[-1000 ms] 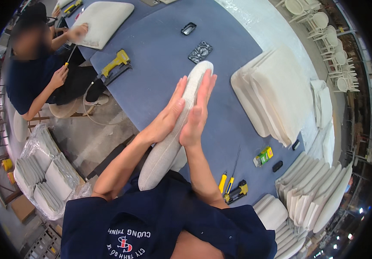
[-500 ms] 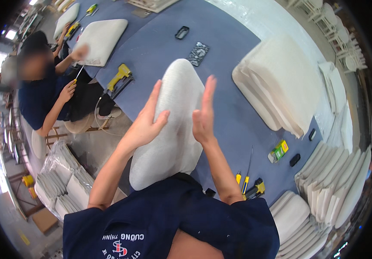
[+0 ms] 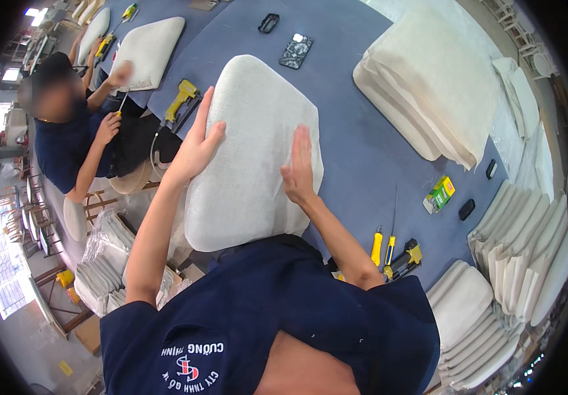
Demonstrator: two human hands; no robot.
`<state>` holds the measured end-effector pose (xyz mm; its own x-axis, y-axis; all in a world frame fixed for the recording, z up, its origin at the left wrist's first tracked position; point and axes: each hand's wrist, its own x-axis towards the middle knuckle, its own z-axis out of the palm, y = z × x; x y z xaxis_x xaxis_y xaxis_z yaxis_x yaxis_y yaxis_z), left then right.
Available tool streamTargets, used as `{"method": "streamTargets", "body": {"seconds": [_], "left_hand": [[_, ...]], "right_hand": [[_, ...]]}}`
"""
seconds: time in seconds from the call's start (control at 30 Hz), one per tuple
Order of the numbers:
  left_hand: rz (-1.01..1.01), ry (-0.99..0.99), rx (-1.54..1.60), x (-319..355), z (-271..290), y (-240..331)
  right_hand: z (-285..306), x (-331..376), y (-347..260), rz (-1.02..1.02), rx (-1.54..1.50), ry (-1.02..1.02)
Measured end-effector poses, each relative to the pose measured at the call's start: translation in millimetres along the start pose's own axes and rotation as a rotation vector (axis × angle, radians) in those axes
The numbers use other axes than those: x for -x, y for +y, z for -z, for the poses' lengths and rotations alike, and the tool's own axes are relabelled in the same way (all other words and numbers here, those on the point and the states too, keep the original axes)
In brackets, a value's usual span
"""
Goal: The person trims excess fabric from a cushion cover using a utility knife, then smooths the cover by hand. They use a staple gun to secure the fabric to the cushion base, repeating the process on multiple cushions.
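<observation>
Blue-grey felt worktable (image 3: 363, 158), cream cushion (image 3: 251, 145) under hands

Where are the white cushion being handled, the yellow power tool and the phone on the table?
white cushion (image 3: 247, 151), head view, middle of its fabric face.
yellow power tool (image 3: 182, 99), head view, its yellow body.
phone (image 3: 296, 51), head view, middle of its patterned back.

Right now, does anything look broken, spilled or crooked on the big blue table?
Nothing stands out. The white fabric seat cushion lies flat between the left hand and right hand, looking whole; the stack of white cushions sits neatly on the blue table.
</observation>
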<state>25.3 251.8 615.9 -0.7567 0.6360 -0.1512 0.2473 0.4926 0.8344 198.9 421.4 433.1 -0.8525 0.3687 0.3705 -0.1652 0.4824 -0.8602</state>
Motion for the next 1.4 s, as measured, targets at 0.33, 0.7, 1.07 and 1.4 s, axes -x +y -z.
{"method": "streamTargets", "body": {"seconds": [0.33, 0.7, 1.07, 1.4], "left_hand": [[0.180, -0.297, 1.224, 46, -50, -17], [0.023, -0.136, 0.458, 95, -38, 27], [-0.015, 0.017, -0.047, 98, -11, 13], [0.009, 0.033, -0.085, 102, -5, -11]], "right_hand": [[3, -33, -151, 0.036, -0.305, 0.185], [-26, -26, -160, -0.026, -0.136, 0.140], [-23, -43, -167, 0.270, -0.303, 0.176], [-67, 78, -16, 0.307, 0.102, -0.006]]}}
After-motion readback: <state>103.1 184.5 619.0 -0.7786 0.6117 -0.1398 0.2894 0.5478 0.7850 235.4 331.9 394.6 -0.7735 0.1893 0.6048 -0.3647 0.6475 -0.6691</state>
